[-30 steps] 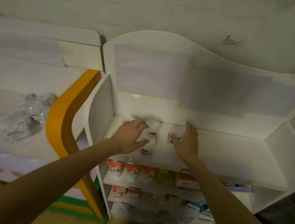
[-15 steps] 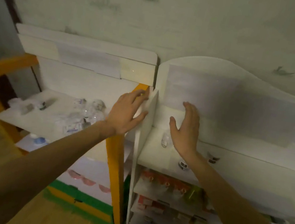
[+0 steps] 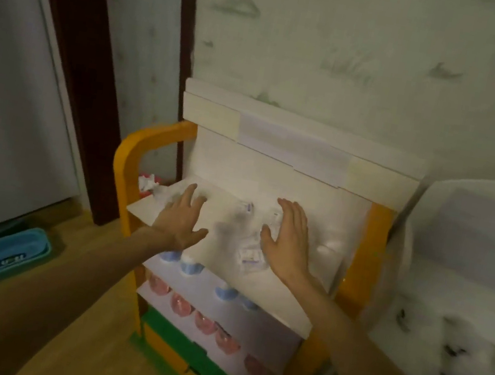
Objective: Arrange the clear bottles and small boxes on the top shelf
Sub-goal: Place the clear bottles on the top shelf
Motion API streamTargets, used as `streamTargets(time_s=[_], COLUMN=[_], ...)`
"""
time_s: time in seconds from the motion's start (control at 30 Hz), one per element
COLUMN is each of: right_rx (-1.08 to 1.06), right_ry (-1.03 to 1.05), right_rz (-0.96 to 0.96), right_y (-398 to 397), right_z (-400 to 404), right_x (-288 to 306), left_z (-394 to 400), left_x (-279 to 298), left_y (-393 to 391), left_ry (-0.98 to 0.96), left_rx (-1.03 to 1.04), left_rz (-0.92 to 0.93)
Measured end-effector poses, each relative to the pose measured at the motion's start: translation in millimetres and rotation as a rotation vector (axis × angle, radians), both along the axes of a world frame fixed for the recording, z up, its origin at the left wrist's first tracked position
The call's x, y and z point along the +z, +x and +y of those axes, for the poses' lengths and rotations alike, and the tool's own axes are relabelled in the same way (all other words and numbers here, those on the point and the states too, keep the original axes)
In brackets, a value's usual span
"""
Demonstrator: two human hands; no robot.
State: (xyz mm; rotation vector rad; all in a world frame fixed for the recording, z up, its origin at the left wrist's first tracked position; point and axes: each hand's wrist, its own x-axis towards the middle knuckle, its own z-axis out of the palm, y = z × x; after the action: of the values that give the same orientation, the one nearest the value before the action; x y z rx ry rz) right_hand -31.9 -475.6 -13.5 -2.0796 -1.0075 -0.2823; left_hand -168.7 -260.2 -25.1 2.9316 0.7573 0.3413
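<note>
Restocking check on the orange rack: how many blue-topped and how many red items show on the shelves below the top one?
Blue-topped items: 4
Red items: 5
Total: 9 visible; the picture is blurred, so more may be hidden.

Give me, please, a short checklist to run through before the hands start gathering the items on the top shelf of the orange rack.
1. Left hand free: ok, fingers spread, holding nothing.
2. Right hand free: ok, open, beside the clear items.
3. Both hands over the top shelf: ok.
4. Small box within reach: ok, lies just left of the right hand.
5. Clear bottles upright: cannot tell, too blurred.
6. Bare shelf space to line things up: ok, right part looks free.
</note>
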Motion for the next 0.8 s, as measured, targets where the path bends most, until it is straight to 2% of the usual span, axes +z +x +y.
streamTargets(time_s=[0.23,0.47,0.67,0.8], right_rx=[0.112,0.166,0.208,0.301], right_ry=[-0.274,-0.430,-0.412,-0.566], right_rz=[0.126,0.131,0.151,0.148], right_y=[-15.9,7.3,49.8,85.2], right_z=[103.1,191.7,273.6,328.4], right_x=[-23.9,-44.8,-60.3,-71.9], left_z=[83.6,154.7,219.6,267.2], left_x=[-12.0,-42.6,-49.2,-51.0], left_y=[-36.0,-21.2,23.3,61.5], left_ry=[-0.147,-0.217,-0.305,-0.296], left_rx=[0.151,0.240,0.204,0.118], left_rz=[0.065,0.100,0.140,0.274])
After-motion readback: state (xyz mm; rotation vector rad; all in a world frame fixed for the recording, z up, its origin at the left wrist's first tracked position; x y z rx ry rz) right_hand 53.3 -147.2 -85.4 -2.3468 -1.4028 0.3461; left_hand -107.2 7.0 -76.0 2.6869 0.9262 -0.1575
